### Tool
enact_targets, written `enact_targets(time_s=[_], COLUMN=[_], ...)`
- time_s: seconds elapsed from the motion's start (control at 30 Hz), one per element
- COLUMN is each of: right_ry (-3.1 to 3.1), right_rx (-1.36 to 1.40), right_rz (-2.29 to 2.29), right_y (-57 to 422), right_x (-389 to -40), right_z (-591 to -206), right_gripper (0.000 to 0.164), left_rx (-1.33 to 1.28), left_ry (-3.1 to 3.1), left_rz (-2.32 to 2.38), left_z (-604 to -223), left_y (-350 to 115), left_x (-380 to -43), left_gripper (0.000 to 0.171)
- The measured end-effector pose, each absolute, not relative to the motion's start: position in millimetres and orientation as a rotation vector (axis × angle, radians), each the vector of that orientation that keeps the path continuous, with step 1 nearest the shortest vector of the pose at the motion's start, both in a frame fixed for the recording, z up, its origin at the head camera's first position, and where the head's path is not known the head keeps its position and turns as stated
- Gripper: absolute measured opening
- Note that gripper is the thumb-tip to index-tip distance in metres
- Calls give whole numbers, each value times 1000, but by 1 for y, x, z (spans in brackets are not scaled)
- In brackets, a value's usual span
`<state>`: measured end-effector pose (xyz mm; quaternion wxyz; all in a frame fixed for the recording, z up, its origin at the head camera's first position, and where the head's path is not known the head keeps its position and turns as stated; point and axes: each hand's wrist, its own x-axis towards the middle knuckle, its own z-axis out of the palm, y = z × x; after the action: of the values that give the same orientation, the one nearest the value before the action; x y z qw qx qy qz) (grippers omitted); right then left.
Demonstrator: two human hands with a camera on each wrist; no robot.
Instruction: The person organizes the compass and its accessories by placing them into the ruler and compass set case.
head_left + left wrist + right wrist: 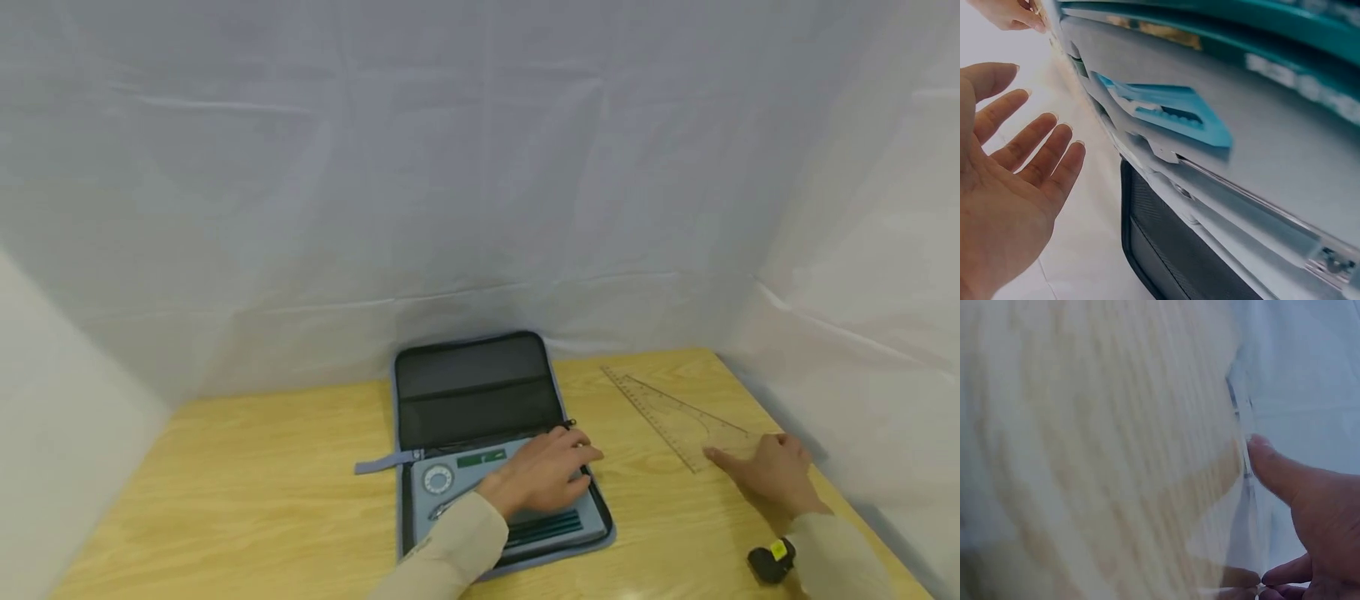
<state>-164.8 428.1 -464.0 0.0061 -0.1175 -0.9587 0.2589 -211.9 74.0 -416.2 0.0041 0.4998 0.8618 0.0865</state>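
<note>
My left hand [543,471] hovers over an open zip case [472,412], its fingers loosely extended and holding nothing. A pale blue tray in the case carries a white round dial-like piece [438,479], a green rectangular piece [482,458] and dark green pencils [551,527]. The left wrist view shows a thin metal tool [1254,200] and a small bright blue piece [1179,115] in the tray. My right hand [772,471] holds a clear set square [667,408] by its near right end, thumb on one edge and fingers on another, close over the table.
The wooden table [262,483] ends at a white sheet wall [465,208] behind and at both sides. A blue strap [384,463] sticks out left of the case. A black device with a yellow label [771,562] is at my right cuff.
</note>
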Motion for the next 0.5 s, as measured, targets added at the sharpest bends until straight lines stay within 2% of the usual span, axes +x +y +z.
enact_targets(time_s=[0.13, 0.23, 0.5], right_ry=[-2994, -3001, -3059], right_rx=[-377, -395, -431], right_rz=[805, 775, 700], right_y=[426, 425, 434], right_x=[-165, -167, -172], right_z=[-462, -460, -458], right_gripper=[107, 116, 115], left_rx=[1584, 1587, 1608], left_ry=[2685, 2678, 2670], left_rz=[276, 274, 267], left_z=[-415, -415, -420], left_y=[78, 81, 84], left_x=[-214, -215, -215], left_gripper=[37, 37, 36])
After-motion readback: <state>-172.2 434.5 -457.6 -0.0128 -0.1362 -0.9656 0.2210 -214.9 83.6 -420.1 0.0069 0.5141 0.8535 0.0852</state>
